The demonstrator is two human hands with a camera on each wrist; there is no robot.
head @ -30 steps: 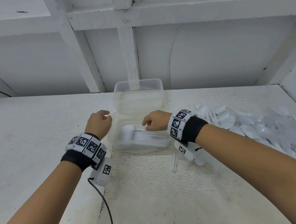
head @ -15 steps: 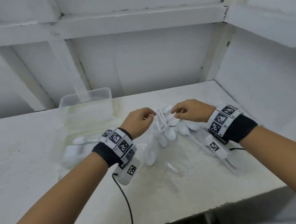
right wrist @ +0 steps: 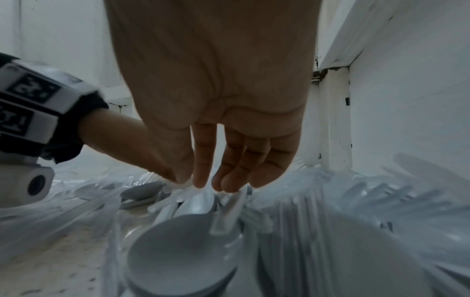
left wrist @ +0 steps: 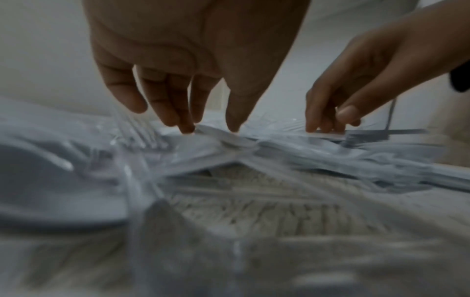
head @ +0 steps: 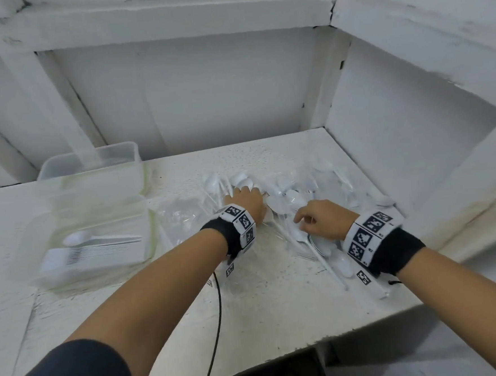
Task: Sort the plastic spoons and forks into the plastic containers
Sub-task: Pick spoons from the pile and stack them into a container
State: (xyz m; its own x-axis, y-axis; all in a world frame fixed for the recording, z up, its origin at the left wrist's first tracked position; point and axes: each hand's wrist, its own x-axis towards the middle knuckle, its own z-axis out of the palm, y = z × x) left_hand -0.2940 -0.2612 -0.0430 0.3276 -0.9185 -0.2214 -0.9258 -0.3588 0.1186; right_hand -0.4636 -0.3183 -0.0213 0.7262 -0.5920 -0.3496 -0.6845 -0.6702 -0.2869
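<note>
White plastic handles meet both grips: the left hand [head: 246, 201] reaches fingers-down into the cutlery pile [head: 294, 196], fingertips [left wrist: 187, 127] touching pieces, nothing clearly pinched; the right hand [head: 321, 219] does likewise, and whether it holds anything I cannot tell. Spoons and forks lie too tangled to count. Two clear containers [head: 56, 274] sit at the counter's [head: 279, 317] left, the nearer holding stacked cutlery.
</note>
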